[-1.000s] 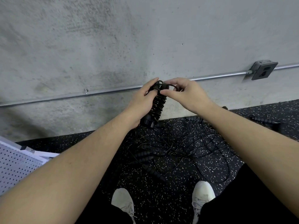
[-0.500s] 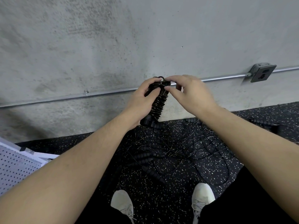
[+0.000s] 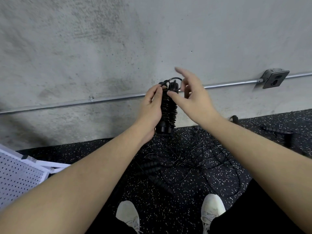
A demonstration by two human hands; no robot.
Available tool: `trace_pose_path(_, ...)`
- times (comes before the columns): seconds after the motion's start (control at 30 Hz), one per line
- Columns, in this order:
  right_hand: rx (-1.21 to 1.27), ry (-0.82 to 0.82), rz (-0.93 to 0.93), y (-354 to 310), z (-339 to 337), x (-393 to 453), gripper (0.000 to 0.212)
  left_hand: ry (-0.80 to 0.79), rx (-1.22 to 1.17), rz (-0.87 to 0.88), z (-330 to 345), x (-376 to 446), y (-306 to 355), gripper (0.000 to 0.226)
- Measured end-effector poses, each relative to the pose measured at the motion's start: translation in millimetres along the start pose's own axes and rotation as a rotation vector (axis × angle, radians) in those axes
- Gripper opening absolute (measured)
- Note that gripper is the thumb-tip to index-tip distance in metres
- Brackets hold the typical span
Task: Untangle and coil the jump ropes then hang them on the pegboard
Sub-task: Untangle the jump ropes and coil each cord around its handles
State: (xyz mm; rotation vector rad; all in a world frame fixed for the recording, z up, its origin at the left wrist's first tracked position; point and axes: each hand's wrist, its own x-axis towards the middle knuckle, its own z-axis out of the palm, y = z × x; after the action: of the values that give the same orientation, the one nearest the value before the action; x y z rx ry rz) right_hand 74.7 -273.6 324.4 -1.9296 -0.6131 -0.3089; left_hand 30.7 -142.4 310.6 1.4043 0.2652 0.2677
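The left hand (image 3: 150,108) grips the black ribbed jump-rope handles (image 3: 168,108) upright, chest-high before the grey concrete wall (image 3: 101,39) — the right hand (image 3: 194,98), at their 3 o'clock, has fingers spread, thumb touching the handles. Tangled black ropes (image 3: 185,157) lie on the speckled floor at 6 o'clock; the white pegboard (image 3: 16,174) lies at 8 o'clock.

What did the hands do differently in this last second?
The right hand let go of the cord at the top of the handles and opened, index finger lifting away. The left hand grips the handles as before; the tangled ropes on the floor lie unchanged.
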Motion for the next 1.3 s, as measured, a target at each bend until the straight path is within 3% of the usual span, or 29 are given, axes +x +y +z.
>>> trace_pose_path(0.1,0.138,0.169,0.252,-5,9,-1,0.067,0.046,-0.161,-0.071,8,-1,5,0.023)
trace_pose_path(0.23,0.383,-0.115,0.573,-5,14,-5,0.061,0.062,-0.293,-0.142,15,1,9,0.021)
trace_pose_path(0.3,0.402,-0.120,0.565,-3,17,-7,0.053,0.071,-0.294,-0.182,16,0,6,0.019)
trace_pose_path(0.4,0.378,-0.094,0.570,-4,19,-9,0.057,0.036,-0.279,-0.188,20,-2,3,0.018)
trace_pose_path(0.47,0.412,-0.110,0.589,-6,18,-10,0.051,0.064,-0.168,-0.141,19,4,-2,0.019)
trace_pose_path(0.53,0.504,-0.126,0.607,-9,14,-9,0.042,0.142,0.026,-0.036,14,9,0,0.027)
trace_pose_path(0.6,0.552,-0.147,0.626,-14,11,-9,0.048,0.182,0.183,0.051,6,16,3,0.035)
trace_pose_path(0.8,0.528,-0.201,0.566,-27,10,-13,0.053,0.100,0.364,0.184,-10,14,15,0.069)
trace_pose_path(0.9,0.532,-0.210,0.569,-30,12,-12,0.051,0.131,0.469,0.332,-16,15,17,0.058)
trace_pose_path(1.07,0.598,-0.170,0.576,-36,16,-12,0.036,0.221,0.553,0.430,-24,26,20,0.051)
trace_pose_path(1.3,0.791,-0.102,0.710,-41,13,-15,0.025,0.121,0.617,0.309,-23,25,23,0.047)
